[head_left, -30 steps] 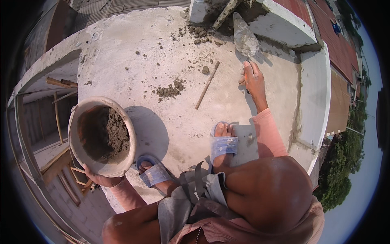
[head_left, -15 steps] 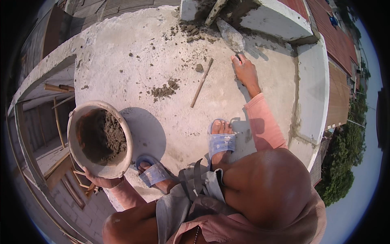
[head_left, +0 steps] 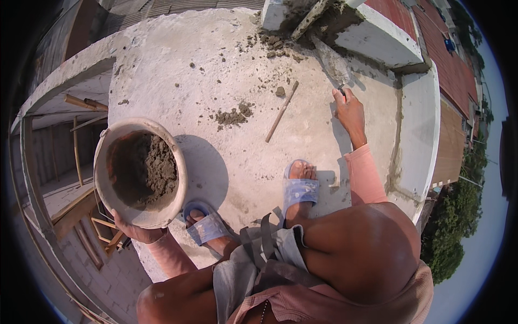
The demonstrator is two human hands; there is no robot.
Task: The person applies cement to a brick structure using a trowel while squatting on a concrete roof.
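My left hand (head_left: 137, 231) is closed on the lower rim of a pale round bucket (head_left: 156, 219), thumb inside the lip. Grey wet mortar (head_left: 161, 170) is heaped against the bucket's right wall. At the upper right, my right hand (head_left: 352, 114) is wrapped around the handle of a trowel (head_left: 331, 60). Its mortar-smeared blade points away from me, at the foot of a low wall block with fresh mortar (head_left: 334, 24) on its near side. The blade's tip is close to a slanting pole (head_left: 311, 19); whether they touch I cannot tell.
A thin stick (head_left: 281, 112) lies on the concrete slab (head_left: 162, 54), near a clump of mortar (head_left: 233, 115) and scattered crumbs. On the left the slab ends at an opening down to a lower level (head_left: 102, 259). A raised white ledge (head_left: 421, 124) borders the right side.
The trowel in my right hand has tilted, its blade now turned more edge-on. The whole view has shifted slightly right. My left hand keeps its hold on the bucket.
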